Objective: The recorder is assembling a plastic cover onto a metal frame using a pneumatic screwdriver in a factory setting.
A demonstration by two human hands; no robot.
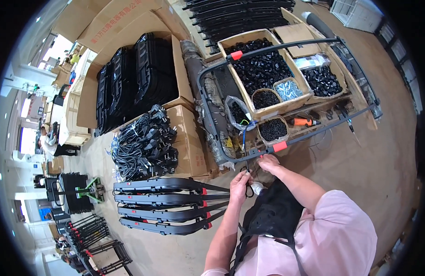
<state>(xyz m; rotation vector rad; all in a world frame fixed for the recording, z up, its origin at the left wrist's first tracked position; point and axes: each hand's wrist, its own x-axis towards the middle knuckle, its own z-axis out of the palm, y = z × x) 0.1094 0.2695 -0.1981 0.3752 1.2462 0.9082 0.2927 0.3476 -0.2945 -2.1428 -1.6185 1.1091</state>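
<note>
A large dark frame (309, 136) of bent tube with rounded corners rests across the workbench, with a red clip (279, 146) on its near bar and another red clip (236, 55) on its far bar. My right hand (268, 163) is at the underside of that near bar, fingers closed and pinched by a small red bit; what they grip is hidden. Just left of it and lower, my left hand (240, 182) is closed around a thin black cord (250, 189), which loops beside the fingers. A slim blue tool (244, 138) hangs near the frame's left corner.
Wooden trays (299, 102) hold black parts and silver screws (288, 90). An orange-handled tool (305, 122) lies inside the frame. Left stand a carton (181, 76) of black panels and a heap of power cords (145, 142). Stacked dark frames (162, 200) jut out beside my left arm.
</note>
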